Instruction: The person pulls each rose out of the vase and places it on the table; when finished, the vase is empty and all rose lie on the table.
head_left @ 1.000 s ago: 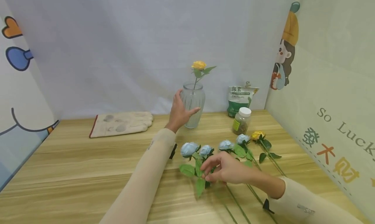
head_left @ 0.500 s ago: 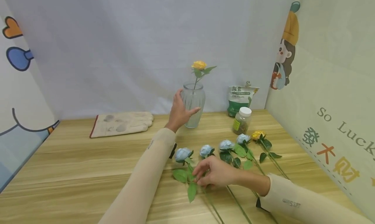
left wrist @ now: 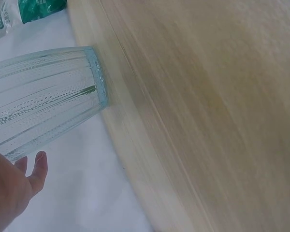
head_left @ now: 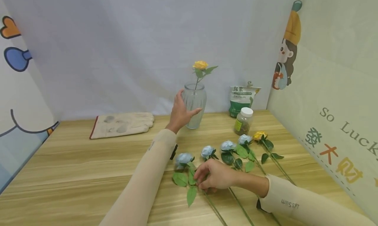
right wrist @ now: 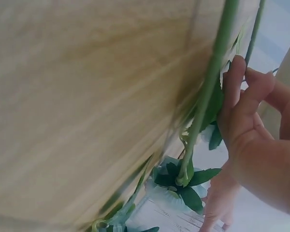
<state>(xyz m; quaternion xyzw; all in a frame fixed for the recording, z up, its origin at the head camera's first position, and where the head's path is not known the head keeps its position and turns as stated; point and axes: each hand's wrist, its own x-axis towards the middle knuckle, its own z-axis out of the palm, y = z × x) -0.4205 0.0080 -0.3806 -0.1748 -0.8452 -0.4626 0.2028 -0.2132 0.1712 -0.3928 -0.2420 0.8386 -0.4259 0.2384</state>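
Between the right hand's thumb and fingers is the stem of the leftmost blue rose, low over the table. In the right wrist view, the fingers pinch a thin green stem. At the back of the table, the left hand holds the left side of a ribbed clear glass vase, thumb across its front. One yellow rose stands in this vase, leaning slightly right. The left wrist view shows the vase upright on the wood; some fingers are hidden or out of frame there.
Three more blue roses, the nearest beside the right hand, and a yellow rose lie to the right. Behind them stand a white-capped jar and a clipped green-white bag. A pair of gloves lies back left.
The right hand has moved left and a little nearer the person, drawing the blue rose away from the others. The left hand and the vase stay put.
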